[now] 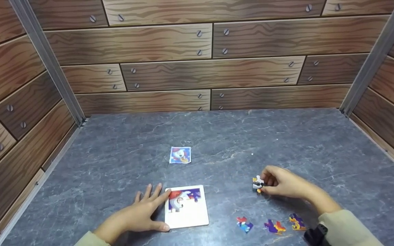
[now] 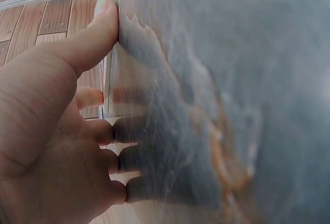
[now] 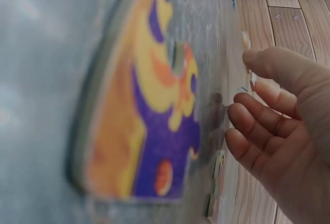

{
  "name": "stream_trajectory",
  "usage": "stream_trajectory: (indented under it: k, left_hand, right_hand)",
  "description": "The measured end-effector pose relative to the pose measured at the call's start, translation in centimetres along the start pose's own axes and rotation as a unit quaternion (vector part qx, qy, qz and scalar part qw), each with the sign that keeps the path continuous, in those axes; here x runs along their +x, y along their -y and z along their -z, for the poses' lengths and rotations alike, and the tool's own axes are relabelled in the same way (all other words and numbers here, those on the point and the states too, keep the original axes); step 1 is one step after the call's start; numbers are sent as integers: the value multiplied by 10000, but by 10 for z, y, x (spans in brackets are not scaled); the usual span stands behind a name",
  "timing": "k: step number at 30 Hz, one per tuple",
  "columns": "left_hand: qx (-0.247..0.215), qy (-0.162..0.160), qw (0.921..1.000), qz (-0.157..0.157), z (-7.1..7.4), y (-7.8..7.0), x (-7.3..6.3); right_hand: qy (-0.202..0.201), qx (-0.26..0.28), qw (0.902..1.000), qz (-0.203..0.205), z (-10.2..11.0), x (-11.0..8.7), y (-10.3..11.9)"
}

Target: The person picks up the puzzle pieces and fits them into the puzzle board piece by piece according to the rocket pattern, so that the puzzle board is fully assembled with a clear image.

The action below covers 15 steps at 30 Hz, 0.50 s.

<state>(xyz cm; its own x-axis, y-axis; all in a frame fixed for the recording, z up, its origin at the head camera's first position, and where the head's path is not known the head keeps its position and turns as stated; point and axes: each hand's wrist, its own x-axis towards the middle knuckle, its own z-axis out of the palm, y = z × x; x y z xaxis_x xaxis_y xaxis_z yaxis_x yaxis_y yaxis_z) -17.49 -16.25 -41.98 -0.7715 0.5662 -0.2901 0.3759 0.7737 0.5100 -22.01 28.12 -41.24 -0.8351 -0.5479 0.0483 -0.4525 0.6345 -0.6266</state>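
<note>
Fingers spread, my left hand (image 1: 142, 212) rests on the table with its index fingertip and thumb at the left edge of a square puzzle board (image 1: 194, 218). A few pieces fill the board's top and upper left; the rest of it is bare white. My right hand (image 1: 284, 182), to the right of the board, pinches a white, black and orange puzzle piece (image 1: 257, 184) between thumb and index finger. In the right wrist view that piece shows only as a sliver at the fingertips. The left wrist view shows the left thumb (image 2: 100, 31) against the board's edge.
Three loose puzzle pieces lie right of the board: a red and blue one (image 1: 244, 224), a purple and orange one (image 1: 274, 227) and a purple and yellow one (image 1: 297, 222). Behind the board lies a small picture card (image 1: 180, 155). Wood-patterned walls (image 1: 169, 73) enclose the table.
</note>
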Motion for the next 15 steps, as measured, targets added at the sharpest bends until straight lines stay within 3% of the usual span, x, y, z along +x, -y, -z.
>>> stream_trajectory:
  k: [9,15]
  left_hand:
    - [-42,-23,10000,-75,-1,0,-1]
    - [-50,57,10000,39,1,0,0]
  right_hand:
    - [-430,146,9976,519,-6,8,15]
    - [-368,247,9971,625,-12,20,29]
